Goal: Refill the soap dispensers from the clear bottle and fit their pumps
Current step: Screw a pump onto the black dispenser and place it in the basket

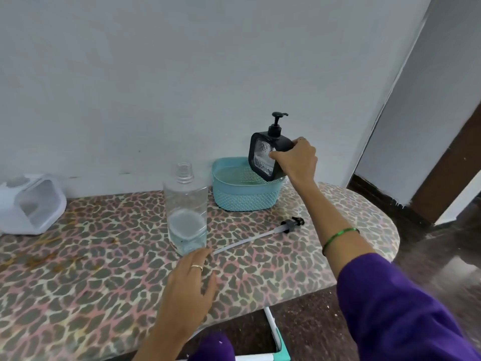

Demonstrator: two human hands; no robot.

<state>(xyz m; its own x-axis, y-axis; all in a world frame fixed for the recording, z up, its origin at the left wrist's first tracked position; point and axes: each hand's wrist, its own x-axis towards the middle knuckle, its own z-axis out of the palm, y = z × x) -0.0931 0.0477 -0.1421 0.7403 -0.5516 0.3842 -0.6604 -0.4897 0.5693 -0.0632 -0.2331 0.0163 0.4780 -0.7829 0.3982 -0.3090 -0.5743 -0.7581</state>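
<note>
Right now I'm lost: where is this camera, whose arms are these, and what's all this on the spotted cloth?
No machine here: a person wears one camera on the head, looking down at their own hands. The right hand grips a black square soap dispenser, pump fitted, lifted over a light-blue plastic basket. The left hand is open, fingertips by the base of a clear plastic bottle, uncapped and nearly empty. On the leopard-print board also lie a loose black pump with its long tube and, far left, a white dispenser with no pump.
</note>
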